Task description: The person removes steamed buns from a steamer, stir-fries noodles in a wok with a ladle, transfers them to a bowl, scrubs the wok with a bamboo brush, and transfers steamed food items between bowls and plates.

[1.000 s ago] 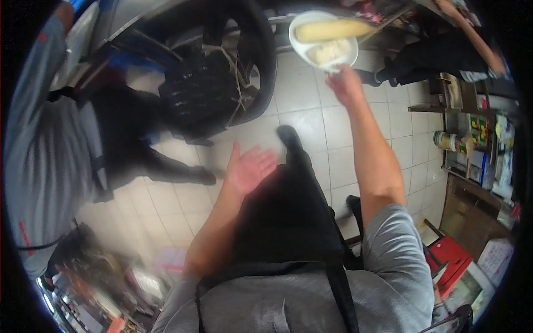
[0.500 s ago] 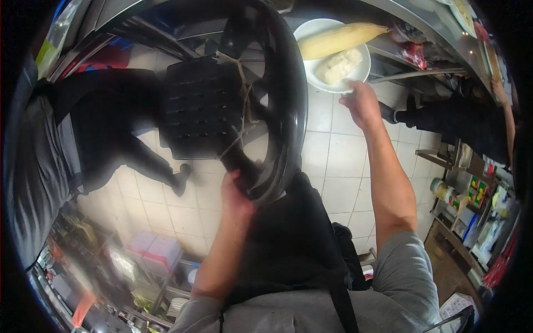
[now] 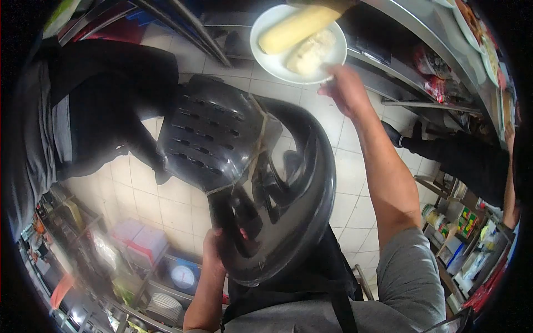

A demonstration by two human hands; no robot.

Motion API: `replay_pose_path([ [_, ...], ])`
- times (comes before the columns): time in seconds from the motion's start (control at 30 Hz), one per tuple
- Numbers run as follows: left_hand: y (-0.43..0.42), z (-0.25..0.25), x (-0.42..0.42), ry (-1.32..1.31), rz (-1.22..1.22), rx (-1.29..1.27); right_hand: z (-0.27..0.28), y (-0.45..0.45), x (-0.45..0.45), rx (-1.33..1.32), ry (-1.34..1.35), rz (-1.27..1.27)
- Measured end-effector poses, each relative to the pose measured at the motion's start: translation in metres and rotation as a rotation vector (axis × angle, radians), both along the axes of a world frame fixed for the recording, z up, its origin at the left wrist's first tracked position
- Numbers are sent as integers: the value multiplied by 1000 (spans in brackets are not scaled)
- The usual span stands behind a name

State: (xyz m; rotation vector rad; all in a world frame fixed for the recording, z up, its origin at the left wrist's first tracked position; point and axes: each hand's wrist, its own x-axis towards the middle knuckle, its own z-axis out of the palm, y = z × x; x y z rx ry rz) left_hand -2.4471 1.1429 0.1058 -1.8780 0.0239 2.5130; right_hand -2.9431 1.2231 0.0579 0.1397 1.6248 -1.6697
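Note:
My right hand (image 3: 345, 91) pinches the near rim of a white plate (image 3: 267, 65), held out at the top middle. On the plate lie a long pale yellow piece of food (image 3: 300, 29) and a lumpy whitish piece (image 3: 312, 53) beside it. A black plastic chair (image 3: 205, 133) with a slotted part and a curved frame fills the middle of the view, tilted, with string tied around it. My left hand (image 3: 215, 244) is closed on the chair's lower left frame, its fingers partly hidden behind the plastic.
A person in dark clothes (image 3: 105, 105) stands at the left, close to the chair. Another person's dark-clad leg (image 3: 455, 152) and arm show at the right. A metal counter (image 3: 411, 33) runs along the top right. Shelves (image 3: 444, 222) stand at right; a scale (image 3: 183, 276) and stacked plates (image 3: 164, 308) sit lower left.
My left hand has gone from open to gripping the chair. The chair has swung down and nearer to my body. The plate in my right hand has shifted left in view.

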Motion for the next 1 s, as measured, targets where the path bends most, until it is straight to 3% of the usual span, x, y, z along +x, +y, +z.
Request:
replay_pose_path([
  [0.13, -2, 16, 0, 1, -25, -24, 3, -62, -17, -64, 98, 96],
  [0.33, -3, 12, 1, -5, 17, -6, -19, -154, -56, -158, -93, 218],
  [0.67, -3, 21, -13, -152, 77, 18, -98, -257, -121, -118, -249, 91],
  [0.8, -3, 12, -3, -29, 80, 26, -89, -268, -120, -193, -247, -60],
  [0.87, -4, 7, 2, -73, 99, 63, -78, -248, -110, -205, -258, 56],
  [0.9, -4, 3, 4, -189, -3, 46, -69, -230, -103, -205, -262, 113],
  [1.0, 0, 12, -25, -274, -110, 126, -34, -121, -68, -137, -257, 540],
])
